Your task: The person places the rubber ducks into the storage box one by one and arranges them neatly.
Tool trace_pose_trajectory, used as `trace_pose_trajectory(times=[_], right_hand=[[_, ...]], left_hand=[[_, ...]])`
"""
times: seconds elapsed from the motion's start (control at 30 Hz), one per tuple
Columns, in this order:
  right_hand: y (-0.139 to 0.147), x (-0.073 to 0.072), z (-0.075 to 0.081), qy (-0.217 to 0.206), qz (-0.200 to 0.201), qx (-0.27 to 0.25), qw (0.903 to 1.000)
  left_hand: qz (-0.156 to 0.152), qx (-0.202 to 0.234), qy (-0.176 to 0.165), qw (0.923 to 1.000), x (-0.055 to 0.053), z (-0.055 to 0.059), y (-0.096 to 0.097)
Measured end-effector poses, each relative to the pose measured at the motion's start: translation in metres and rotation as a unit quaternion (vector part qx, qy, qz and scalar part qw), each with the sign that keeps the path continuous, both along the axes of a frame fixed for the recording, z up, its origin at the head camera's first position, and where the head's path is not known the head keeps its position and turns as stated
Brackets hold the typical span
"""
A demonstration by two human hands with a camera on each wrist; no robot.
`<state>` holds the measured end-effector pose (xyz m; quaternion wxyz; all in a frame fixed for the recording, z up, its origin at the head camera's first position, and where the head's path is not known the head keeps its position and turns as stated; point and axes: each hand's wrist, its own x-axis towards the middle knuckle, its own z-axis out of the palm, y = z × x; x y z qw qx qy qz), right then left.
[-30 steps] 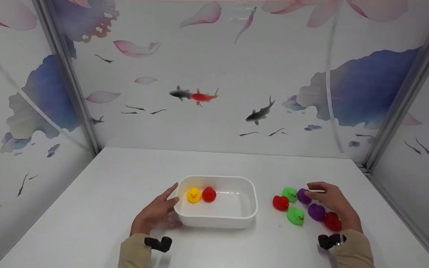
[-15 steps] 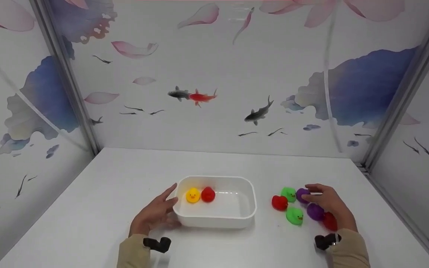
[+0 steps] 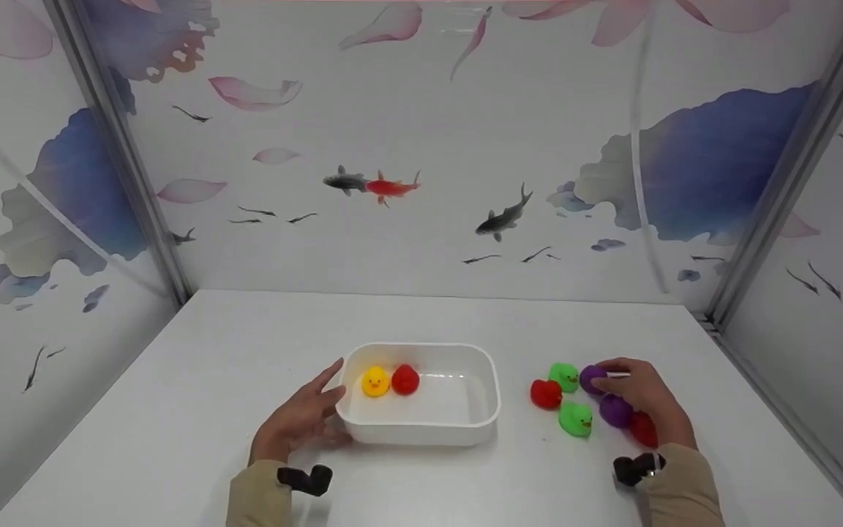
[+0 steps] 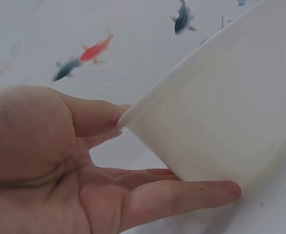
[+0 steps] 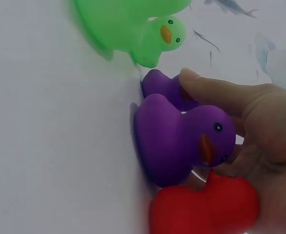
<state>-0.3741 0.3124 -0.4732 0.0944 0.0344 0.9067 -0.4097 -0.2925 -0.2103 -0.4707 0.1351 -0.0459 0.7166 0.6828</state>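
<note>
A white plastic container (image 3: pixel 421 436) stands mid-table with a yellow rubber duck (image 3: pixel 375 382) and a red rubber duck (image 3: pixel 405 379) inside, at its left end. My left hand (image 3: pixel 298 421) rests against the container's left end; in the left wrist view the thumb touches the rim and straight fingers lie along the wall. On the right, my right hand (image 3: pixel 643 391) pinches the far purple rubber duck (image 3: pixel 592 380) between thumb and fingers, which partly hide it. A nearer purple duck (image 5: pixel 157 141) and a red duck (image 5: pixel 201 209) sit under the palm.
Left of the right hand are two green ducks, the far one (image 3: pixel 563 376) and the near one (image 3: pixel 575 419), plus another red duck (image 3: pixel 546 394). Printed wall panels (image 3: pixel 421 219) enclose the white table (image 3: pixel 260 322) at the back and sides.
The right hand has come down and left onto the far purple duck, its thumb and fingers closing on it. The left hand keeps its place at the container. The head view has shifted slightly.
</note>
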Motion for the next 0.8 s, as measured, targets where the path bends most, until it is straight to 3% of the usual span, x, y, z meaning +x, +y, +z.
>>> trace_pose_trajectory(times=[0.4, 0.8], right_hand=[[-0.012, 0.004, 0.024, 0.027, -0.014, -0.018, 0.9994], [-0.031, 0.014, 0.052, 0.057, 0.005, -0.027, 0.9980]], left_hand=[[-0.008, -0.001, 0.007, 0.9999, -0.002, 0.002, -0.003], [-0.005, -0.009, -0.001, 0.9999, -0.003, 0.001, -0.001]])
